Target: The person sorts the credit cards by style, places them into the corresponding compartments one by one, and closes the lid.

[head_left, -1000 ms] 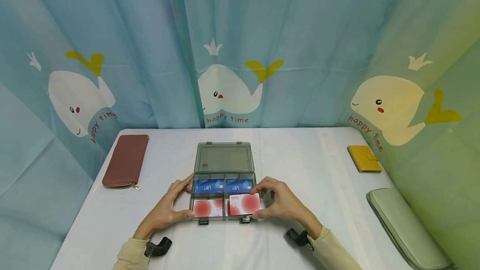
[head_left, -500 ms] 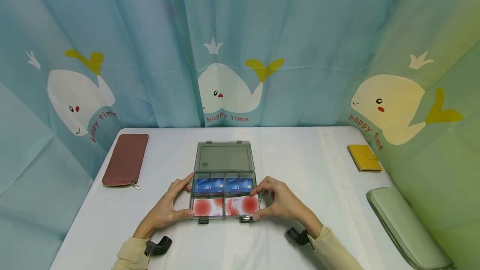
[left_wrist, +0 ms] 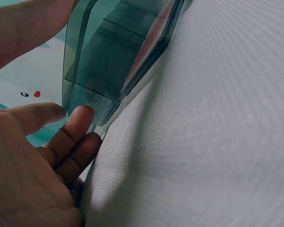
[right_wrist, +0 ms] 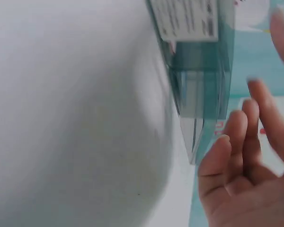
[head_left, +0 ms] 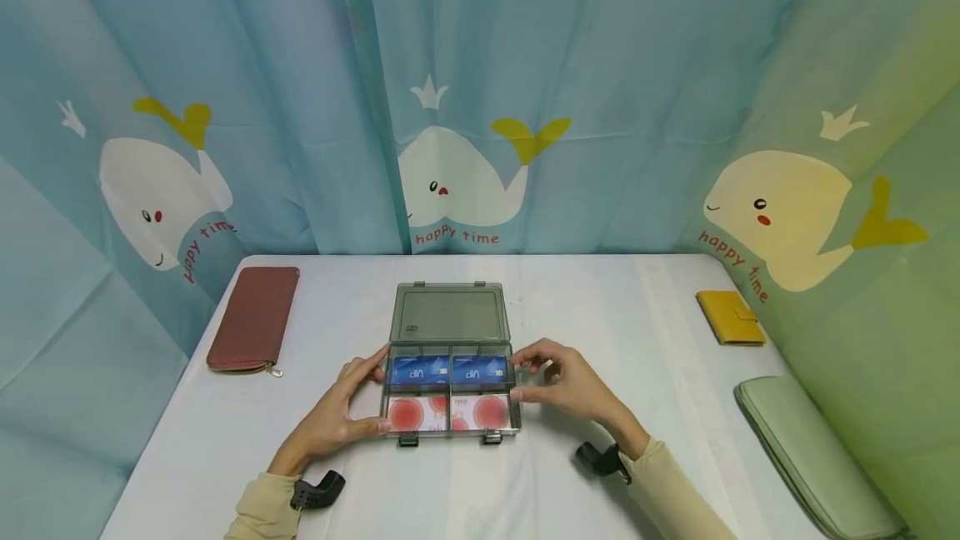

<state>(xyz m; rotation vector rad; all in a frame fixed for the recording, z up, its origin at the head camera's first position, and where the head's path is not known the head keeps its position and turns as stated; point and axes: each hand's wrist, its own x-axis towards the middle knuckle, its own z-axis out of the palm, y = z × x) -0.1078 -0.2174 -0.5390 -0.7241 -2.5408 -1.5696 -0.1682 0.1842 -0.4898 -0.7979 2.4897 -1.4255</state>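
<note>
A translucent grey plastic box (head_left: 450, 391) with a divided tray lies on the table, its lid (head_left: 450, 314) folded back flat. Blue VIP cards (head_left: 421, 371) fill the two back compartments. White cards with red circles (head_left: 491, 412) lie in the two front ones. My left hand (head_left: 330, 417) holds the box's left side, thumb at the front corner and index finger at the back; its fingers touch the plastic wall (left_wrist: 104, 61) in the left wrist view. My right hand (head_left: 570, 386) hovers at the box's right edge, fingers loosely bent around nothing. In the right wrist view its fingers (right_wrist: 234, 142) stand apart from the box.
A brown zip wallet (head_left: 253, 319) lies at the table's left side. To the right are a small yellow wallet (head_left: 730, 317) and a long pale green case (head_left: 813, 452). A blue curtain (head_left: 637, 90) hangs behind the white table (head_left: 622, 298).
The red-circle card in my right fingers has gone down into the front right compartment. My right hand has let it go and moved slightly right. The left hand has stayed in place.
</note>
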